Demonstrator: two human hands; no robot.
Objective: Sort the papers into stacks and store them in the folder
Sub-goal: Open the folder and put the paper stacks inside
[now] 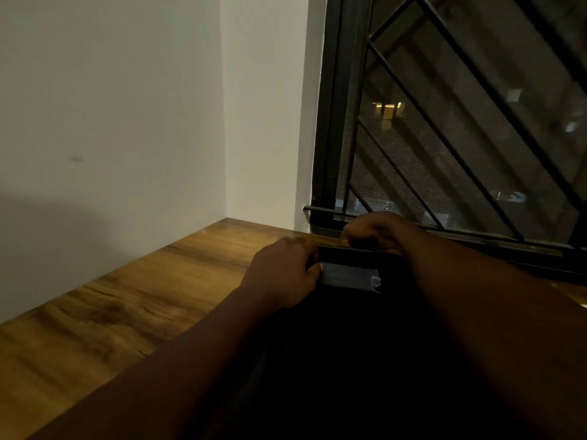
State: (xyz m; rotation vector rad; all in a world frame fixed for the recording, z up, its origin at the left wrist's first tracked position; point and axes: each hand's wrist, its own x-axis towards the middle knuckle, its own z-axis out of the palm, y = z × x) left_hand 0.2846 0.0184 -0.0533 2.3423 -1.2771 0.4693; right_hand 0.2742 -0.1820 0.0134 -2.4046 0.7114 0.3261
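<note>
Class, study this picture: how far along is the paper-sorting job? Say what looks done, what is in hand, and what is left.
Done: cannot tell; no paper stacks show on the wooden table. In hand: left hand and right hand both grip the far edge of the dark folder, by the window. Left: unclear; the folder's contents are hidden in shadow.

The dark folder (349, 274), grey-patched near its far edge, lies on the wooden table (127, 312) by the window (444, 122).

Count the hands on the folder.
2. The left hand grips the folder at its far left corner; the right hand grips its far edge, near the window.
</note>
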